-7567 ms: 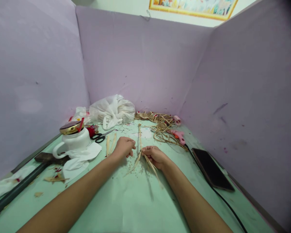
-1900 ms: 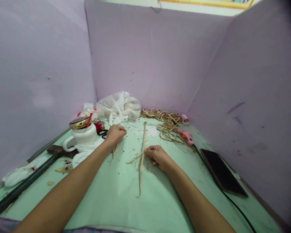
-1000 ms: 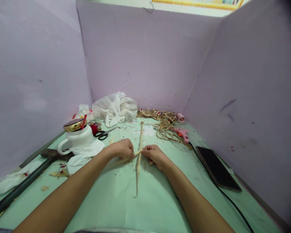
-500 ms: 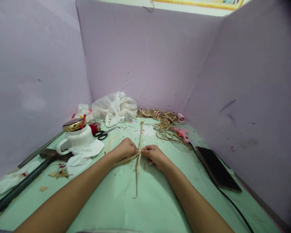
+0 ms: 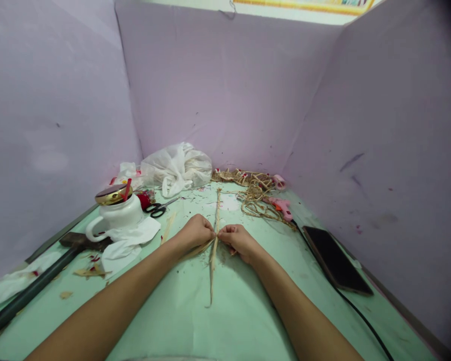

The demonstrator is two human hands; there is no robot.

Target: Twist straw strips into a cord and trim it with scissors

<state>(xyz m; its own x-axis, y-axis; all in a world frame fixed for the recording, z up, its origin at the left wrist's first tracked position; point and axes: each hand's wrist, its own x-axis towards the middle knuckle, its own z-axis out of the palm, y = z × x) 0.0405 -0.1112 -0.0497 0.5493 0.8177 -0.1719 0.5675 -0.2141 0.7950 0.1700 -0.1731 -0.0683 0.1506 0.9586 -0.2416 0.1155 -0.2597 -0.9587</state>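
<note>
One thin, straw-coloured braid [image 5: 218,213] trails loose strands [image 5: 212,271].

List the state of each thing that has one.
Thin straw-coloured fibre braid: near strands loose
Left hand: pinching strands
Right hand: pinching the braid
Black-handled metal scissors: lying, blades apparently closed
White handled jar: upright, gold lid on top
Pink glue gun: lying on its side
Black rectangular phone: lying, screen dark
Dark-handled hammer: lying
White plastic bag: bunched up
</note>
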